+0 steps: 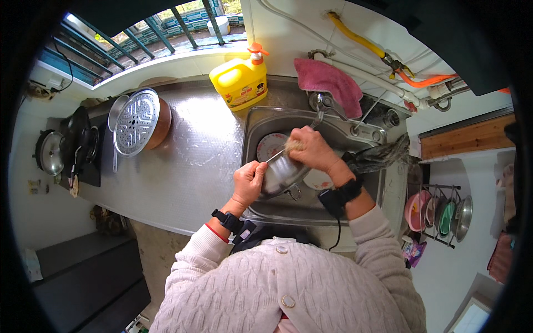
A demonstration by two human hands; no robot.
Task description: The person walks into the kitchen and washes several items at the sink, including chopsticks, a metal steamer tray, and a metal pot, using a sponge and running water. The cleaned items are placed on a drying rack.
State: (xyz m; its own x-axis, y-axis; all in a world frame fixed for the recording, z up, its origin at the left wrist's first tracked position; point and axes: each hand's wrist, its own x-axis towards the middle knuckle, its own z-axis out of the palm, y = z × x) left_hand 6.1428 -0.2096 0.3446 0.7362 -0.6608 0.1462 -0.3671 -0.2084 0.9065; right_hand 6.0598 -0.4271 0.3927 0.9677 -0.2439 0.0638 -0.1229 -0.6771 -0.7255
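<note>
My left hand [249,180] grips the rim of a shiny metal pot [283,177], which is tilted above the stainless steel sink [287,217]. A tan scrubber [294,145] is in my right hand [311,150], pressed to the pot's rim; the fingers partly hide it. Below, inside the sink, lie a plate with a red pattern [270,145] and a white plate with red flowers [318,180], both partly covered by the pot and hands. The faucet [320,109] stands behind my right hand. The pot has a ring-like metal handle [295,191] on its near side.
Behind the sink stands a yellow pump jug [240,81]; a pink cloth [329,85] hangs by the faucet. A dark grey cloth [379,156] lies over the sink's right edge. On the left are a perforated steamer tray [137,123] on a pot and a black wok [75,137]. A rack [437,216] holds bowls at right.
</note>
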